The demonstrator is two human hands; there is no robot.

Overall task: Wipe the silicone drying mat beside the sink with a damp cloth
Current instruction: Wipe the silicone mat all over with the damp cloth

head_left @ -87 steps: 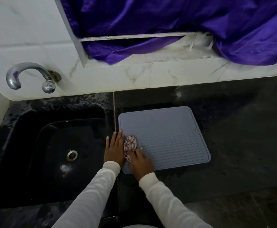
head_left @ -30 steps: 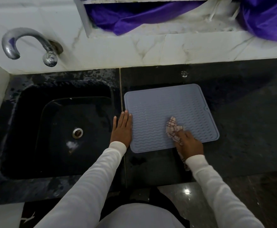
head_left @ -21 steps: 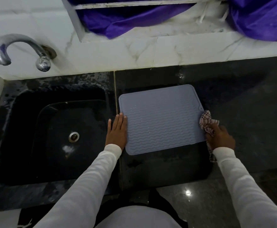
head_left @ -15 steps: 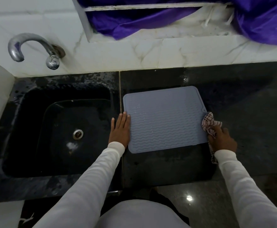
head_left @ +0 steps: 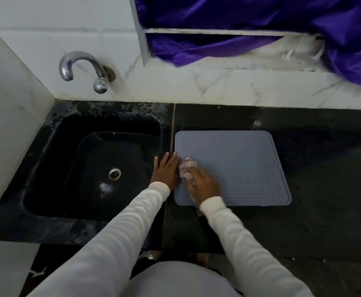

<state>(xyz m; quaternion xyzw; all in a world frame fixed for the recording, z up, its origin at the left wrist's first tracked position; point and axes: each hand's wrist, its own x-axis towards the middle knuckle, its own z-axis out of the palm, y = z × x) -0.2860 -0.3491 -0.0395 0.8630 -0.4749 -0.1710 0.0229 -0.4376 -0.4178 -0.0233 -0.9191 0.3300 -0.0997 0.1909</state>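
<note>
The grey silicone drying mat [head_left: 239, 168] lies flat on the dark table [head_left: 325, 189], just right of the black sink [head_left: 94, 168], its left edge running close to the seam between the two. The right hand [head_left: 204, 184] has its grip clamped on a bunched checked cloth [head_left: 187, 168], fingers curled over it and pressing it onto the mat's left part, while the left hand [head_left: 165, 171] lies flat with fingers straight, spread across the sink rim and touching the mat's left edge to pin it. The main risk, as I judge it, is the mat sliding or buckling: the table shows wet patches, silicone on a wet surface can skate, and a hard stroke away from the pinning hand could drag the mat along or lift a corner. The two hands are nearly touching, so a stroke toward the sink could run the cloth into the left fingers or push water over the edge into the sink. A tail of the cloth hangs off the mat's near edge below the wrist and may smear the table or snag. No brand, label or writing can be read anywhere; the mat shows only a wave pattern and a small notch on its right edge
</note>
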